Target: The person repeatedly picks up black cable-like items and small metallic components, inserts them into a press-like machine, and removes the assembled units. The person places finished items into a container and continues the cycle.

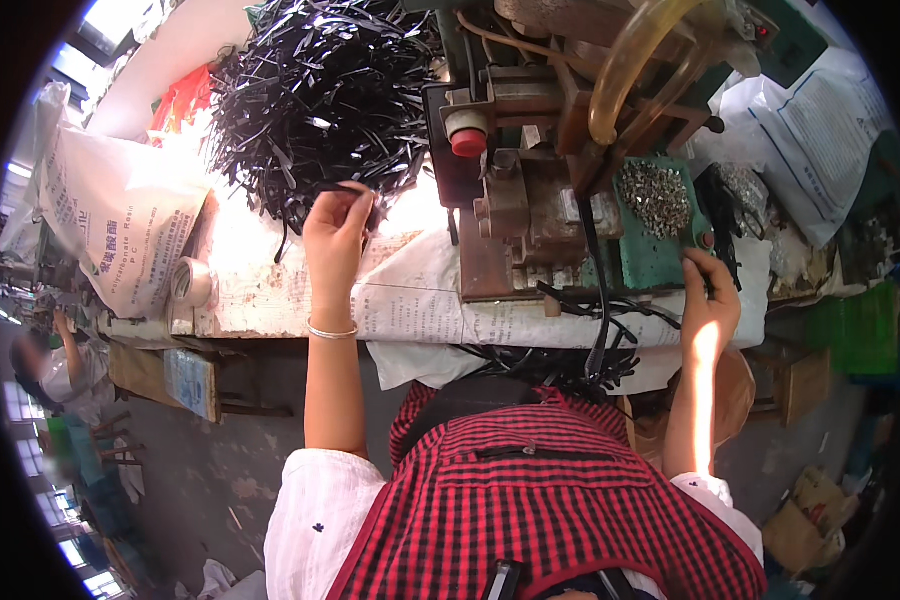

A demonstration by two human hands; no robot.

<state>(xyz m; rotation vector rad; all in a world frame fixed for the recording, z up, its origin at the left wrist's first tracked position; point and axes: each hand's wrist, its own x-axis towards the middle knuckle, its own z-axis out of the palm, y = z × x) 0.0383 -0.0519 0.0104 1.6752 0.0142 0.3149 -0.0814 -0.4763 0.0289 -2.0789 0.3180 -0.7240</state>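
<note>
Nearest, below both hands' fingers, one red-and-black checked cloth apron (pixel 560 490) covers the person's front, and a loose bunch of glossy black strips (pixel 610 370), too tangled to count, lies at the tabletop's near edge. The left hand (pixel 335 235), with one smooth, pale bangle (pixel 332 332) at its wrist, pinches one thin, flexible black strip (pixel 338 187) between thumb and forefinger. The right hand (pixel 712 300) has bent fingers, their tips at the near right corner of one green tray (pixel 645 268); whether they grip it I cannot tell. Left of the left fingers, one pale tape roll (pixel 192 282) stands on the worn, whitish tabletop (pixel 255 295). Between the two hands, slightly farther off, sits one blocky, grimy metal machine (pixel 540 205) with one round red button (pixel 468 140). Just beyond the right fingertips, the tray carries a heap of small shiny metal pieces (pixel 655 198), too many to count. Past the left fingers rises one large, springy heap of shiny black strips (pixel 315 100), uncountable; one crinkled white sack (pixel 120 215) slumps left of it, and another white plastic sack (pixel 810 140) lies beyond the right fingers.
</note>
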